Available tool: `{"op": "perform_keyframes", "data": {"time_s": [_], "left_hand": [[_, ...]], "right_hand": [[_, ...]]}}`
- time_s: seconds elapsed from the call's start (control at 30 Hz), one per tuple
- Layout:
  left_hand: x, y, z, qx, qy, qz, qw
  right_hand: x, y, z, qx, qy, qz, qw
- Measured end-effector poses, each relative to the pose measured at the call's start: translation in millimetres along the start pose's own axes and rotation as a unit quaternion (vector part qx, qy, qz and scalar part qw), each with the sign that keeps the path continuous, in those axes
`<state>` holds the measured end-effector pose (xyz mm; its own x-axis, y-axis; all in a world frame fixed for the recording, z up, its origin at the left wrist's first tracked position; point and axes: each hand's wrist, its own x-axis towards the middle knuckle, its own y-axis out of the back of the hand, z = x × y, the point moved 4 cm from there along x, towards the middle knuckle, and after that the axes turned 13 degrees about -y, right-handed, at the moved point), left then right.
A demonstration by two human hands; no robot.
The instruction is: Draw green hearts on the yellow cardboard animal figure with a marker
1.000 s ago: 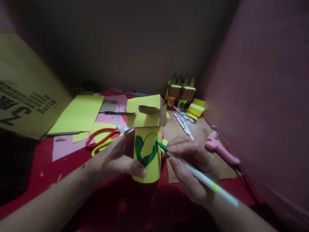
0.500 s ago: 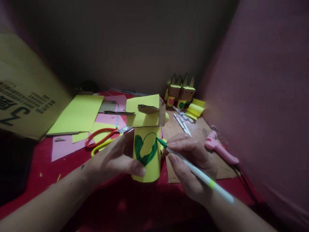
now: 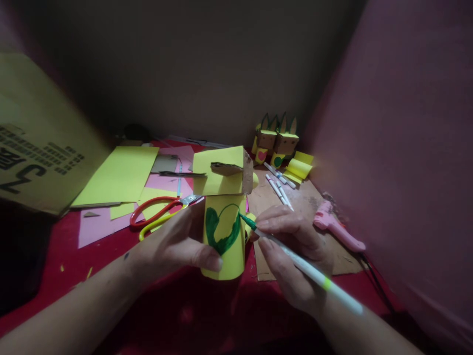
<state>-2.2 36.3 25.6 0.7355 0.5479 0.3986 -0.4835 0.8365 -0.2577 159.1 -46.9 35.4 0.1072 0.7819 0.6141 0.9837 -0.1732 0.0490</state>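
A yellow paper figure (image 3: pixel 229 264) stands upright near the middle, with a boxy paper and cardboard head on a tube body. My left hand (image 3: pixel 185 244) is closed around the tube from the left, thumb across its lower front. On the tube is a heart outline (image 3: pixel 221 239), its left side and lower right filled in green and its middle still yellow. Pinched in my right hand (image 3: pixel 291 251) is a white marker (image 3: pixel 310 271) with a green tip, which touches the right edge of the heart.
Red and yellow scissors (image 3: pixel 158 212) and yellow sheets (image 3: pixel 118 172) lie left. Two finished-looking figures (image 3: pixel 277 143) stand at the back. White markers (image 3: pixel 279 190) lie on a cardboard sheet (image 3: pixel 266 268), with a pink glue gun (image 3: pixel 338 227) at right.
The marker's tip has shifted very slightly down along the heart's right edge, and its rear end has moved slightly right. My left hand keeps its hold on the figure.
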Motion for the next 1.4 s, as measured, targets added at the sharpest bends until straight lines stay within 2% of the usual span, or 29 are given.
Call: {"op": "perform_keyframes", "data": {"time_s": [0.23,0.63,0.77,1.0,1.2,1.4], "left_hand": [[0.3,-1.1,1.4,-0.008,0.003,-0.01,1.0],[-2.9,4.0,-3.2,0.02,0.023,0.026,0.999],[-2.2,4.9,-4.4,0.025,0.009,-0.011,1.0],[0.2,2.6,-1.6,0.033,-0.007,-0.021,0.999],[-3.8,3.8,-4.4,0.019,0.023,0.008,1.0],[-3.9,5.1,-5.2,0.026,0.036,0.004,0.999]], "right_hand": [[1.0,0.2,-2.1,-0.009,-0.002,-0.007,1.0],[2.7,0.8,-1.7,-0.009,-0.013,0.004,1.0],[3.0,-0.4,-1.3,0.002,0.001,0.003,1.0],[3.0,1.1,-2.5,-0.009,0.002,0.007,1.0],[1.1,1.4,-2.3,-0.008,-0.001,-0.004,1.0],[0.1,1.5,-2.3,-0.008,-0.007,0.003,1.0]]}}
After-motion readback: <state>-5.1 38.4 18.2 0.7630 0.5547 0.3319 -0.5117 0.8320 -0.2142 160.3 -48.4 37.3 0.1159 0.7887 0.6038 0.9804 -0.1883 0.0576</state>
